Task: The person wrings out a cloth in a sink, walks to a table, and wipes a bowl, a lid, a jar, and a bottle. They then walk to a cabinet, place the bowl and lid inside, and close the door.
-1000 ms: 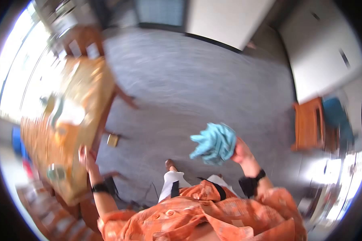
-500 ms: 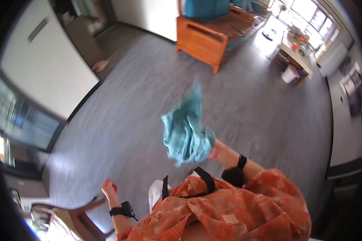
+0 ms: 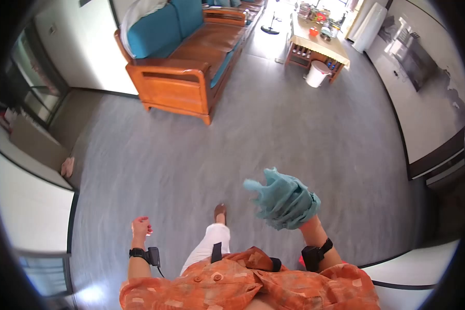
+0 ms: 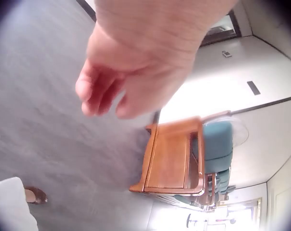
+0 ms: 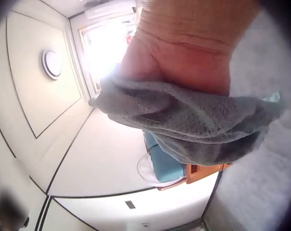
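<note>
Left of the left hand stands a white panel [image 3: 33, 204] with a dark base, and beyond it, ahead and to that hand's left, a pair of pink slippers [image 3: 67, 167] lies on the floor [image 3: 155, 160]. The left hand [image 3: 141, 227] is held out with its fingers loosely curled and holds nothing. Ahead of it, across the grey floor, the end of a wooden sofa [image 3: 173, 93] with teal cushions [image 3: 150, 33] stands in the way. Between the two hands a leg in white trousers [image 3: 207, 245] steps forward, its brown shoe [image 3: 220, 212] ahead of the trouser hem. A blue-green cloth [image 3: 287, 202] wraps in folds round the right hand [image 3: 309, 225] and sticks out past it; the fingers are hidden, so how tightly they close on it cannot be told. Well ahead of the right hand, a white bin [image 3: 317, 75] stands just in front of a tabletop [image 3: 331, 47] bearing an orange bowl [image 3: 313, 32] and other items. Farther right, a dark panel [image 3: 418, 64] shows against the wall.
</note>
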Demonstrator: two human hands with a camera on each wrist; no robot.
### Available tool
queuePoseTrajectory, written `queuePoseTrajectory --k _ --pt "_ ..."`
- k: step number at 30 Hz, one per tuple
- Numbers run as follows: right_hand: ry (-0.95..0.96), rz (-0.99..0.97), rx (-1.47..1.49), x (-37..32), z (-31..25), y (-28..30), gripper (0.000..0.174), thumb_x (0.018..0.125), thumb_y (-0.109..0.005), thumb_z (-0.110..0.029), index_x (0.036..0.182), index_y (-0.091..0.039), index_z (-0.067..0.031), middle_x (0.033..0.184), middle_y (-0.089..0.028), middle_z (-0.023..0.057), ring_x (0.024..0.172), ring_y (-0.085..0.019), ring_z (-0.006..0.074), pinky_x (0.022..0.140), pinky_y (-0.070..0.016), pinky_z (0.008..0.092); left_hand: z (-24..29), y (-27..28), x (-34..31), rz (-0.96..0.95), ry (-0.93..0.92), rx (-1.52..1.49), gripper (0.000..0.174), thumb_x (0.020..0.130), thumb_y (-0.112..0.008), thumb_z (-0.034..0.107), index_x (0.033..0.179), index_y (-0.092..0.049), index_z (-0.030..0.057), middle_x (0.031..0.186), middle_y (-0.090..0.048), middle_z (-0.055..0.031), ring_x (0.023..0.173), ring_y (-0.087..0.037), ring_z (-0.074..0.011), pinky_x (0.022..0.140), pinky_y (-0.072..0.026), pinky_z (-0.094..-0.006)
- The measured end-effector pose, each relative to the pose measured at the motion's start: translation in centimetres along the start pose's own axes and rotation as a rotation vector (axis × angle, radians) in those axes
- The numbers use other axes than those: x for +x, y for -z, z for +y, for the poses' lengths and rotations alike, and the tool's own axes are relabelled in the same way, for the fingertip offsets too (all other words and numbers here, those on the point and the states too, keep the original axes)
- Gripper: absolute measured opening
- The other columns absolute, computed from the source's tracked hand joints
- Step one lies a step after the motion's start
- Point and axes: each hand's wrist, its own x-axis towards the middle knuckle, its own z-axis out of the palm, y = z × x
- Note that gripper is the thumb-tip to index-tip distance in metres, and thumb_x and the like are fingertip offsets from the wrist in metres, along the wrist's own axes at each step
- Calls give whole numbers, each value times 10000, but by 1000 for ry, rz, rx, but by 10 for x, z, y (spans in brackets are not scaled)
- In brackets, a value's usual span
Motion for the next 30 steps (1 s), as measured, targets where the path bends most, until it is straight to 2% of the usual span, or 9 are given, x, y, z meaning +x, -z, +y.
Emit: queuePoseTrajectory --k 8,12,14,18,21,23,25,26,30 --pt "164 208 -31 41 -107 68 355 889 -483 -255 1120 -528 11 1016 -602 125 861 -594 224 760 -517 356 266 -181 121 -302 -178 108 249 759 -507 84 987 -586 23 615 -545 -55 447 -531 -136 360 -414 -264" --pt "219 294 -61 104 -155 103 349 890 -481 -251 1117 -530 10 1012 -602 124 856 -594 222 757 -518 356 366 -289 154 -382 -276 126 237 761 -516 98 972 -587 19 609 -533 -43 456 -532 -130 373 -408 -244" --pt "235 329 -73 155 -209 127 346 890 -480 -248 1115 -531 9 1010 -602 123 853 -594 221 756 -518 356 413 -339 167 -481 -341 114 239 762 -528 106 975 -590 17 617 -538 -41 456 -532 -129 382 -410 -232" --pt "305 342 -110 232 -271 146 340 891 -478 -244 1113 -533 8 1006 -602 123 847 -593 219 754 -518 355 455 -382 193 -579 -287 136 258 761 -535 104 996 -589 14 631 -551 -44 456 -538 -132 390 -416 -230" --pt "306 379 -111 320 -339 154 335 892 -476 -241 1110 -535 6 1003 -602 122 842 -593 218 752 -518 355 484 -396 217 -429 -152 286 264 762 -537 102 1008 -581 16 637 -560 -55 455 -544 -138 387 -423 -238" --pt "276 386 -127 352 -365 172 334 892 -476 -240 1110 -535 6 1002 -602 122 841 -593 217 751 -518 354 500 -399 233 -378 -152 126 275 763 -542 106 1022 -574 23 637 -563 -66 456 -551 -146 384 -435 -255" --pt "304 150 81 403 -387 216 344 860 -522 -234 1099 -542 12 998 -604 108 849 -585 208 721 -509 334 515 -403 250 -349 -95 78 283 763 -548 110 1030 -568 20 640 -563 -69 457 -553 -148 382 -439 -259" --pt "343 75 70 432 -421 173 298 893 -464 -243 1057 -555 -12 972 -602 112 829 -581 206 717 -517 339 523 -407 261 -327 -51 41 292 763 -554 114 1038 -562 17 642 -564 -73 458 -555 -150 381 -442 -263" --pt "314 178 171 535 -459 224 317 879 -485 -277 1039 -566 -15 965 -605 97 825 -576 208 721 -505 358 563 -438 315 -289 40 -2 280 771 -557 105 1033 -552 6 656 -570 -79 457 -558 -161 375 -444 -270"
